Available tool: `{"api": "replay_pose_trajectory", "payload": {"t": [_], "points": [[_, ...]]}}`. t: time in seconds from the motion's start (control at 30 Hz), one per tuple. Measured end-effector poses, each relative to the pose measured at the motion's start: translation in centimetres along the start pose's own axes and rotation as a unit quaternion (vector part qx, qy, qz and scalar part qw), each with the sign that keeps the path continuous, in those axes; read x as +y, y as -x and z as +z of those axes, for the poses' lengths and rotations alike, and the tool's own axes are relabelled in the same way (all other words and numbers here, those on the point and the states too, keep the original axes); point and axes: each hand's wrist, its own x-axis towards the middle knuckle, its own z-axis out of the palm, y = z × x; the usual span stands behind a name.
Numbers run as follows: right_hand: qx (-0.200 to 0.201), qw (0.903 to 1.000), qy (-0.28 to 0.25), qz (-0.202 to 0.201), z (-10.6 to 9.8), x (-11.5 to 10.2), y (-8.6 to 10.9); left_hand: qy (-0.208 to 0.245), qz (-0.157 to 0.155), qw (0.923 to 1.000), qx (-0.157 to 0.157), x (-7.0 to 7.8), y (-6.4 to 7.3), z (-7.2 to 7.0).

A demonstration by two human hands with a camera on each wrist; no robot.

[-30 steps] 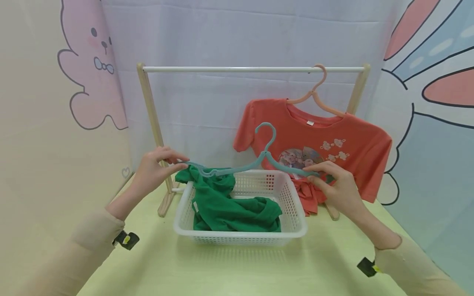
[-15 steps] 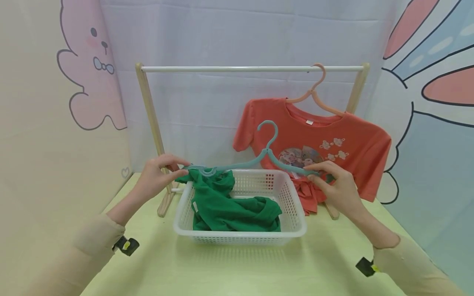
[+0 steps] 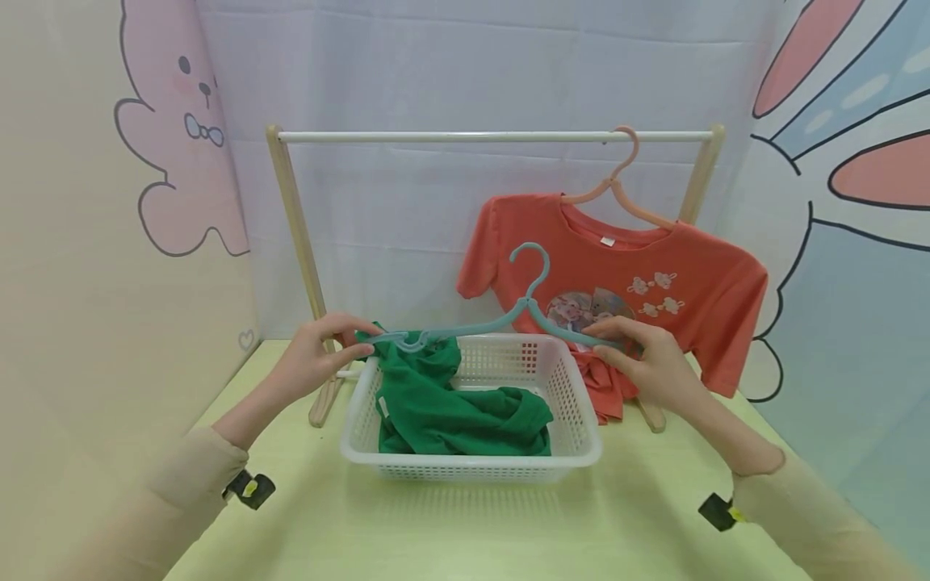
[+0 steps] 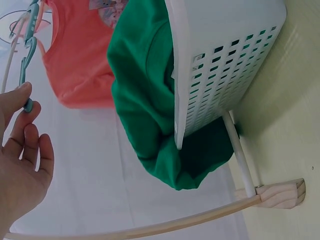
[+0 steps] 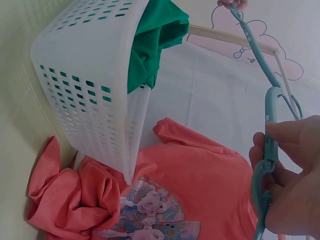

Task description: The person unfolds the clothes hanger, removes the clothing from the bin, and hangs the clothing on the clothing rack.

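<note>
A teal clothes hanger [image 3: 528,303] is held level above the back of the basket, its hook pointing up. My left hand [image 3: 320,355] pinches one end between thumb and index finger, the other fingers loosely bent in the left wrist view. My right hand [image 3: 650,363] grips the opposite arm, and the right wrist view shows its fingers behind the hanger [image 5: 270,130]. Below lies a crumpled green garment [image 3: 465,420] in the white basket [image 3: 472,461]. Part of it drapes over the basket's back left corner, close to my left hand.
Behind the basket stands a rack with a white rail [image 3: 436,137] and wooden posts. A red T-shirt [image 3: 523,242] hangs at its right on an orange hanger [image 3: 625,165], the lower part bunched on the table [image 3: 465,532]. Printed panels [image 3: 189,323] flank both sides.
My left hand has moved a little right and down, and my right hand slightly left. The teal hanger has shifted slightly right between them. The green garment and basket stay put.
</note>
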Motion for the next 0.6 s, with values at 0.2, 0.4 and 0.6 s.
{"api": "replay_pose_trajectory", "payload": {"t": [0.2, 0.4, 0.6], "points": [[-0.1, 0.9904, -0.079, 0.054, -0.4, -0.7, -1.3, -0.002, 0.006, 1.0, -0.003, -0.1, -0.2, 0.5], [-0.119, 0.9866, -0.086, 0.071, -0.6, -1.1, -2.2, -0.005, 0.002, 1.0, -0.008, 0.0, -0.8, 0.9], [-0.106, 0.9896, -0.071, 0.066, -0.9, -1.0, -2.6, 0.004, -0.034, 0.9982, -0.049, -0.6, -1.5, 1.2]]}}
